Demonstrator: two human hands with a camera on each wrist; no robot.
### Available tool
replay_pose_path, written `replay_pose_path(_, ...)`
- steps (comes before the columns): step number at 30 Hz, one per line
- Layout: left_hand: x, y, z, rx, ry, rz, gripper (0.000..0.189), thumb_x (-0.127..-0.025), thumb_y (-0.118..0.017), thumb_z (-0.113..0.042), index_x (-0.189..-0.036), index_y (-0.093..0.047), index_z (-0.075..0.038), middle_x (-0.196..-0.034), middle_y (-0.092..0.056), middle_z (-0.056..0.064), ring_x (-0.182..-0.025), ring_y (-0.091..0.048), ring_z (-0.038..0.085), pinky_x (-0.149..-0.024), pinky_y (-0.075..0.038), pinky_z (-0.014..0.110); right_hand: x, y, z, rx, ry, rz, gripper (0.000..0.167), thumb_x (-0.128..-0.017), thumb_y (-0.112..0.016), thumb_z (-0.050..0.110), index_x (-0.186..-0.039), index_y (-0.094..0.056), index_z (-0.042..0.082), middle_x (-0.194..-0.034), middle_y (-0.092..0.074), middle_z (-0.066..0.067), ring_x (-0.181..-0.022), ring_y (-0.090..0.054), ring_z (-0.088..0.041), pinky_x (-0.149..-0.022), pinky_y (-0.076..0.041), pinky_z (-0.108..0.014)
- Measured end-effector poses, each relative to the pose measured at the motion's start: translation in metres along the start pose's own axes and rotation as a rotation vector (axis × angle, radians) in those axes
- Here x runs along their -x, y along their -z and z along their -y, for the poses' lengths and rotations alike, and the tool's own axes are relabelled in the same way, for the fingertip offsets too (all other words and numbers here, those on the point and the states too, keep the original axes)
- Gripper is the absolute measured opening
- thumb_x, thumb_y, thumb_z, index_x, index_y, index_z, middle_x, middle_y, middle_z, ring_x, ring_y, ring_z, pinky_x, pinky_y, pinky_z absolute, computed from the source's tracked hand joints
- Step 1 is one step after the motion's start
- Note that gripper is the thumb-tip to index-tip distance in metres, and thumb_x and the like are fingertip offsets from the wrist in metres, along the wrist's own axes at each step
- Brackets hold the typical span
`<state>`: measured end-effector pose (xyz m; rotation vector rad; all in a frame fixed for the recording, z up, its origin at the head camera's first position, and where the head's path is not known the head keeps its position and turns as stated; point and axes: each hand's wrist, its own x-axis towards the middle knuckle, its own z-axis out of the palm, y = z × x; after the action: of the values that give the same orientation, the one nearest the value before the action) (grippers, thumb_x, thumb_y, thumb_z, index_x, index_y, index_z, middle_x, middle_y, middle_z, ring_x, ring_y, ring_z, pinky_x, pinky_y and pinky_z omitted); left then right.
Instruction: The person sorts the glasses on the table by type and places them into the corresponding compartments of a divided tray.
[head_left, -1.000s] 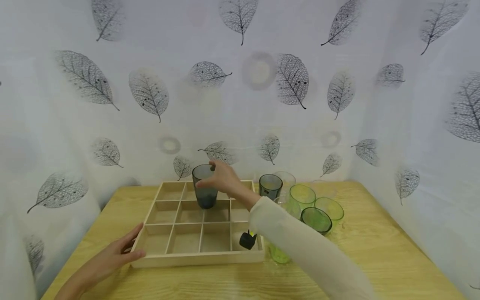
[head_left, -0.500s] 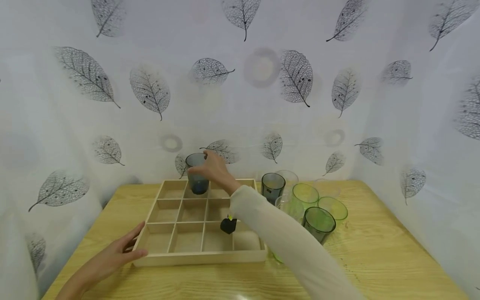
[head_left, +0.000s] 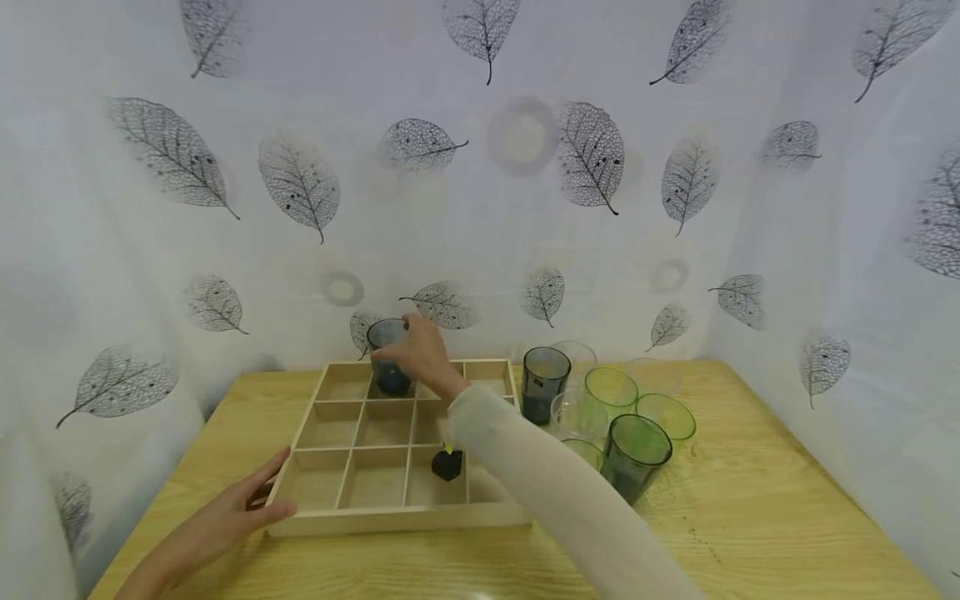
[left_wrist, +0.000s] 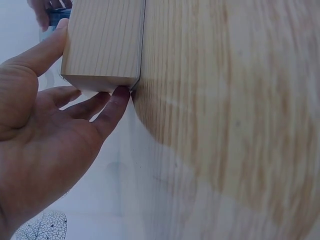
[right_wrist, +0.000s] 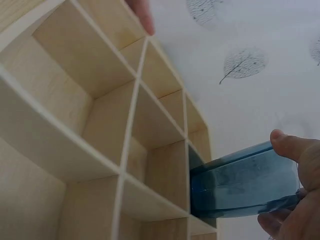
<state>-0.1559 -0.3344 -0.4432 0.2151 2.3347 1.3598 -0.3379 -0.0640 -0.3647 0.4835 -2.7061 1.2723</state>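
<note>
My right hand grips a blue-grey glass tumbler near its rim. The tumbler's base is inside a back-row compartment of the divided wooden box, second from the left. In the right wrist view the tumbler shows thumb on one side and fingers on the other, its lower end within the dividers. At the box's front left corner, my left hand holds the wood between thumb and fingers. The left wrist view shows that hand touching the pale box corner.
Right of the box stand a dark grey tumbler, a dark green tumbler, light green glasses and clear ones. A small black block hangs below the right wrist. A leaf-print curtain encloses the wooden table.
My right hand has carried the blue-grey tumbler leftward and back from over the middle of the box, then lowered it into a back compartment. The left hand stays at the corner.
</note>
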Motion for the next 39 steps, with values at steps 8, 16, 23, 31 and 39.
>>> replay_pose_path(8, 0.000, 0.000, -0.001, 0.029, 0.001, 0.010, 0.085, -0.110, -0.054, -0.027, -0.165, 0.007, -0.006, -0.166, 0.008, 0.033, -0.146, -0.008, 0.063, -0.110, -0.032, 0.068, 0.005, -0.016, -0.012, 0.008, -0.005, 0.083, 0.091, -0.085, -0.089, 0.029, -0.153, -0.041, -0.008, -0.154, -0.047, -0.022, -0.142, -0.046, -0.035, -0.116, -0.036, -0.040)
replay_pose_path(16, 0.002, -0.001, -0.002, 0.024, -0.005, 0.012, 0.085, -0.110, -0.053, -0.027, -0.165, 0.009, -0.007, -0.165, 0.011, 0.033, -0.146, -0.003, 0.061, -0.111, -0.030, 0.069, 0.009, -0.006, -0.010, 0.009, 0.036, 0.149, 0.094, -0.089, -0.084, 0.033, -0.155, -0.033, -0.011, -0.156, -0.042, -0.027, -0.144, -0.042, -0.038, -0.117, -0.036, -0.041)
replay_pose_path(23, 0.002, -0.002, -0.004, 0.020, 0.000, 0.018, 0.085, -0.110, -0.053, -0.027, -0.165, 0.009, -0.007, -0.165, 0.011, 0.034, -0.146, -0.004, 0.062, -0.111, -0.030, 0.069, 0.021, 0.021, -0.015, -0.103, 0.027, 0.105, 0.082, -0.093, -0.079, 0.031, -0.154, -0.040, -0.007, -0.151, -0.050, -0.024, -0.135, -0.053, -0.036, -0.108, -0.047, -0.044)
replay_pose_path(31, -0.003, -0.002, -0.002, 0.032, 0.014, 0.031, 0.086, -0.110, -0.053, -0.028, -0.165, 0.010, -0.007, -0.165, 0.012, 0.034, -0.146, -0.004, 0.063, -0.111, -0.028, 0.070, 0.037, 0.052, -0.024, -0.204, -0.013, 0.129, 0.078, -0.095, -0.077, 0.031, -0.156, -0.040, 0.000, -0.148, -0.053, -0.021, -0.128, -0.059, -0.034, -0.100, -0.052, -0.045)
replay_pose_path(39, -0.002, -0.002, 0.000, 0.018, 0.024, 0.018, 0.086, -0.110, -0.052, -0.028, -0.165, 0.010, -0.007, -0.165, 0.011, 0.034, -0.145, -0.006, 0.064, -0.110, -0.031, 0.070, 0.060, 0.085, -0.023, -0.230, 0.053, 0.173, 0.070, -0.097, -0.075, 0.028, -0.155, -0.045, 0.001, -0.145, -0.057, -0.021, -0.126, -0.060, -0.035, -0.100, -0.052, -0.044)
